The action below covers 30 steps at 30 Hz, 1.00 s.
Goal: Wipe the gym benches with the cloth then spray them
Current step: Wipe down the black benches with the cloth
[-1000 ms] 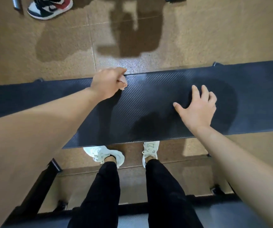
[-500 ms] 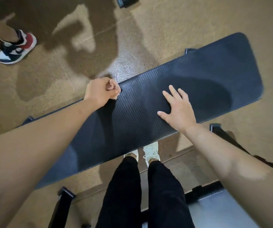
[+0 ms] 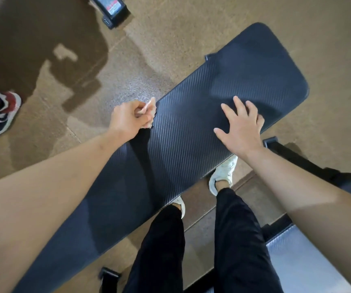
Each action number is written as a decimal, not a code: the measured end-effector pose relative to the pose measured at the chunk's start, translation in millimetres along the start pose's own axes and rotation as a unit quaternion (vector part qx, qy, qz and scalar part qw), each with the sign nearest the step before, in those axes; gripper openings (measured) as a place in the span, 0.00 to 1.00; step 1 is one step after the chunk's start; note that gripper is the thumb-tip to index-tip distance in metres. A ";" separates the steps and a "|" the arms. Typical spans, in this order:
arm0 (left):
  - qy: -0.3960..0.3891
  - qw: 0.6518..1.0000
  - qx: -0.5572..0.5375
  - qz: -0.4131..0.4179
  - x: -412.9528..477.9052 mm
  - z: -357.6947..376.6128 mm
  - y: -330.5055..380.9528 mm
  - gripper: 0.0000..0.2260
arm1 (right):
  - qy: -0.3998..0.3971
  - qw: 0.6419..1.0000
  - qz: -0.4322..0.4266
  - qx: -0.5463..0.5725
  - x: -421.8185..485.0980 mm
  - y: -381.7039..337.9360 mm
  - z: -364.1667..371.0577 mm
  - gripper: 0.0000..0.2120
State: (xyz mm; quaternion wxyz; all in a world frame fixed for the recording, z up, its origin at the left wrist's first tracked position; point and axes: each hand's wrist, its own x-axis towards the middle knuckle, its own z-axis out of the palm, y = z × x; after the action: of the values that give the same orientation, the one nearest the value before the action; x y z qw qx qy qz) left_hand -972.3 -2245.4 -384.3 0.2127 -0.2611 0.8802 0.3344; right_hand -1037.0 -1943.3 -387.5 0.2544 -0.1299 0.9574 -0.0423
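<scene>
The pale cloth (image 3: 149, 112) is gripped in the curled left hand (image 3: 128, 119) at the far edge of the black padded bench (image 3: 191, 144). The right hand (image 3: 241, 129) is laid flat on the bench pad, fingers spread, well apart from the cloth.

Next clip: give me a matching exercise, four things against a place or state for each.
Things:
1. left hand
2. right hand
3. cloth
4. sneaker

Places or states:
A. flat on the bench, fingers spread
B. on the floor, far left
C. pale, bunched in a fist
D. gripping at the bench's far edge

Pairs: 1-D, 2-A, 3-C, 4-B
</scene>
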 end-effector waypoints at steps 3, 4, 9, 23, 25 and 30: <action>0.001 1.000 0.011 0.023 13.8 5.8 26.1 0.17 | 0.020 0.998 0.052 -0.008 2.4 19.6 0.3 0.35; -0.001 1.000 0.011 0.020 17.6 8.1 35.6 0.22 | 0.022 0.997 0.070 -0.008 4.0 27.2 0.0 0.36; -0.008 0.999 -0.015 -0.043 37.7 16.7 75.6 0.35 | 0.012 0.994 0.106 0.002 12.4 61.3 -6.7 0.47; 0.034 0.996 0.069 -0.054 93.3 31.7 155.3 0.17 | -0.036 0.995 0.054 0.073 12.5 95.8 -26.0 0.41; 0.034 0.997 0.059 -0.037 99.8 36.3 172.7 0.14 | -0.040 0.995 0.045 0.078 12.3 98.6 -27.8 0.41; 0.008 0.997 0.043 0.056 106.4 45.1 217.0 0.14 | -0.050 0.995 0.029 0.087 13.5 108.1 -29.0 0.40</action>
State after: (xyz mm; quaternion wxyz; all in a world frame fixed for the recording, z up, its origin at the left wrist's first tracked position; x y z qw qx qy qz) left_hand -1176.1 -2108.7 -370.0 0.1975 -0.2048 0.9087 0.3054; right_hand -1087.3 -1842.4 -384.7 0.3138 -0.0816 0.9394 -0.1115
